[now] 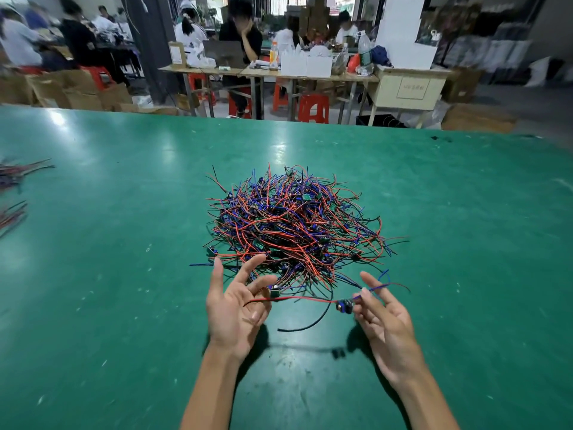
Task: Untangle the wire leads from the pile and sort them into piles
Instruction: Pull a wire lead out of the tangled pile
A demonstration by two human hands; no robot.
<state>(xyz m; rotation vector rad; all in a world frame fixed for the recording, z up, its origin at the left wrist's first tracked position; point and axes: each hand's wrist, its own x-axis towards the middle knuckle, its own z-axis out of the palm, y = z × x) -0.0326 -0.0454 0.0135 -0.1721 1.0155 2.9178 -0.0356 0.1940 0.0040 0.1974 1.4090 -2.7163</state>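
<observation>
A tangled pile of red, blue and black wire leads [294, 225] with small green boards lies in the middle of the green table [124, 212]. Just in front of it, one wire lead [297, 298] hangs above the table between my hands. My right hand [384, 321] pinches its small dark component [344, 305] at the fingertips, and its blue wire runs over those fingers. The lead's red wire stretches left to my left hand [232, 308], which is palm-up with fingers spread; the wire's end lies across them. A black wire droops from the lead toward the table.
Two small bundles of sorted wires [18, 173] [12, 215] lie at the table's left edge. Beyond the far edge are red stools, cardboard boxes and benches where other people sit.
</observation>
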